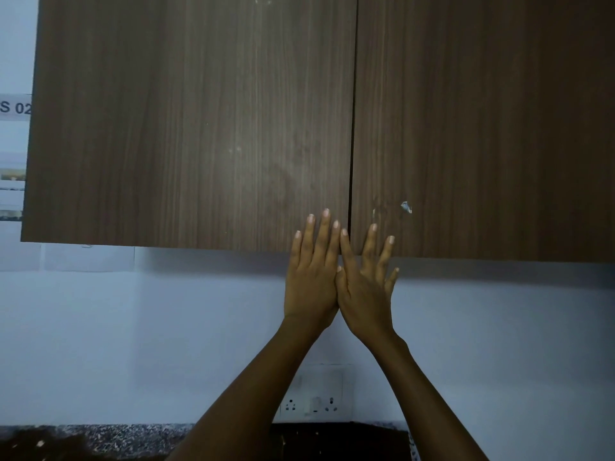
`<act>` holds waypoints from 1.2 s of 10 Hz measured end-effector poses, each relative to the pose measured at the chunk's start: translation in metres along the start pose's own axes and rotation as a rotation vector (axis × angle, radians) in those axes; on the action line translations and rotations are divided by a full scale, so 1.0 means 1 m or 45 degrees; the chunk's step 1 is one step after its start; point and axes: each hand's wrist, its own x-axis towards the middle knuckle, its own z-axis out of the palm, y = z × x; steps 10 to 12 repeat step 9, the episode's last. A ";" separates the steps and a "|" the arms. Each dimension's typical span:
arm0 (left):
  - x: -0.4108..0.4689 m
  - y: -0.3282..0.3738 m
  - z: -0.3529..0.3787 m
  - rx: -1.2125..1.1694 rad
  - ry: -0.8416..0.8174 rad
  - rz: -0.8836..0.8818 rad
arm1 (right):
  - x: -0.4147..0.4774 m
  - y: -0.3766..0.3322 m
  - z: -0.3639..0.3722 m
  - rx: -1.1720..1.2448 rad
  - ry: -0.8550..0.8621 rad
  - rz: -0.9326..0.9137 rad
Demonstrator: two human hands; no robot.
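Note:
A dark wood-grain wall cabinet fills the upper view, with a left door and a right door meeting at a vertical seam. Both doors are closed. My left hand lies flat with straight fingers against the lower right corner of the left door. My right hand is flat beside it, fingers spread over the lower left corner of the right door. The two hands touch at the thumbs, just below the seam. Neither hand holds anything.
A pale wall runs below the cabinet. A white socket plate sits on it between my forearms. A speckled dark countertop crosses the bottom. Paper sheets hang on the wall at far left.

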 end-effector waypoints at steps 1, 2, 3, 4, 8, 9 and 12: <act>-0.003 0.000 0.007 0.026 -0.060 -0.007 | 0.000 0.004 0.005 0.011 -0.003 -0.022; -0.005 -0.002 0.011 0.066 -0.089 -0.010 | -0.001 0.007 0.011 -0.026 0.046 -0.040; -0.005 -0.002 0.009 0.116 -0.119 -0.001 | 0.000 0.006 0.009 -0.065 0.064 -0.048; -0.013 -0.004 0.007 0.170 -0.156 0.003 | -0.003 0.011 0.008 -0.108 0.035 -0.098; -0.039 -0.026 -0.048 0.250 -0.570 -0.008 | -0.035 0.025 -0.030 -0.312 -0.425 -0.161; -0.049 -0.032 -0.069 0.252 -0.598 -0.087 | -0.051 0.031 -0.041 -0.432 -0.409 -0.149; -0.049 -0.032 -0.069 0.252 -0.598 -0.087 | -0.051 0.031 -0.041 -0.432 -0.409 -0.149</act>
